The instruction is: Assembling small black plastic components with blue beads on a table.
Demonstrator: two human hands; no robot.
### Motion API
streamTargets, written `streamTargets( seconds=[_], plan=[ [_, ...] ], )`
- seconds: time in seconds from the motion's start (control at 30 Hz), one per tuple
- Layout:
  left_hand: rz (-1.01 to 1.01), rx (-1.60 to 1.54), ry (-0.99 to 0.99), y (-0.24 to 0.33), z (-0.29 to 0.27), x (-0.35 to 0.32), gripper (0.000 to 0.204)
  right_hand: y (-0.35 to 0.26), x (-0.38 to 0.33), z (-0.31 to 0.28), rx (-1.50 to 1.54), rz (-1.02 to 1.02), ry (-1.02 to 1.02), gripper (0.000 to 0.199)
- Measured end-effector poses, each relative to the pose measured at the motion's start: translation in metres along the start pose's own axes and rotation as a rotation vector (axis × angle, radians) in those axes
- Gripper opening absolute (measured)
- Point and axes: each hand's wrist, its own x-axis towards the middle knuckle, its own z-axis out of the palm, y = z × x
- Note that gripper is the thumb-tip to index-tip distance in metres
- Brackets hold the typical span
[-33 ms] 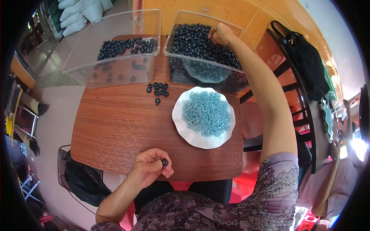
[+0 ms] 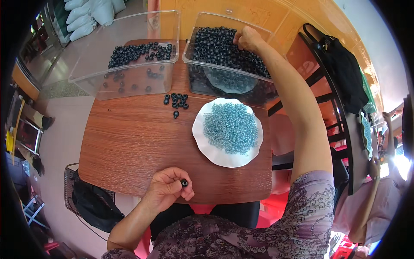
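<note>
My left hand (image 2: 167,187) is over the near edge of the table, thumb and fingers closed on a small black round piece with a hole in its end (image 2: 184,183). My right hand (image 2: 249,39) reaches far into the right clear plastic bin (image 2: 224,88), which is heaped with the same kind of black pieces (image 2: 215,47). Its fingers are curled together at the pile, and what they grip is hidden. A white scalloped plate (image 2: 228,160) carries a mound of small, clear bluish pieces (image 2: 230,127). Several loose black pieces (image 2: 176,100) lie in a cluster behind and left of the plate.
A second clear bin (image 2: 125,77) at the far left contains fewer black pieces. The brown wooden table (image 2: 125,146) has rounded corners. A dark chair or rack (image 2: 321,77) with a black bag (image 2: 340,64) stands right. Another person's arm (image 2: 366,203) shows at the far right.
</note>
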Motion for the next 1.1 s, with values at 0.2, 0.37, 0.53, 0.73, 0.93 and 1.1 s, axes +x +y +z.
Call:
streamTargets(
  seconds=[0.2, 0.37, 0.53, 0.73, 0.93, 1.1],
  plan=[
    [-0.019, -0.016, -0.002, 0.000, 0.000, -0.002, 0.025, 0.003, -0.015, -0.007, 0.391, -0.013, -0.121, 0.015],
    [-0.027, -0.006, 0.015, 0.000, 0.000, -0.002, 0.024, -0.009, -0.037, -0.006, 0.457, -0.038, -0.250, 0.017],
    [-0.019, -0.018, 0.014, -0.001, 0.000, 0.000, 0.023, 0.004, -0.038, -0.023, 0.160, 0.045, 0.074, 0.016],
    [-0.015, -0.014, 0.016, -0.001, -0.001, -0.001, 0.023, 0.028, -0.027, -0.015, 0.231, 0.038, 0.092, 0.018],
    [-0.026, -0.030, 0.032, -0.002, 0.000, -0.002, 0.024, 0.025, -0.028, -0.015, 0.114, 0.025, 0.144, 0.012],
    [-0.037, -0.070, -0.008, -0.003, -0.004, 0.000, 0.024, 0.038, -0.011, 0.007, -0.003, -0.082, 0.123, 0.016]
  ],
)
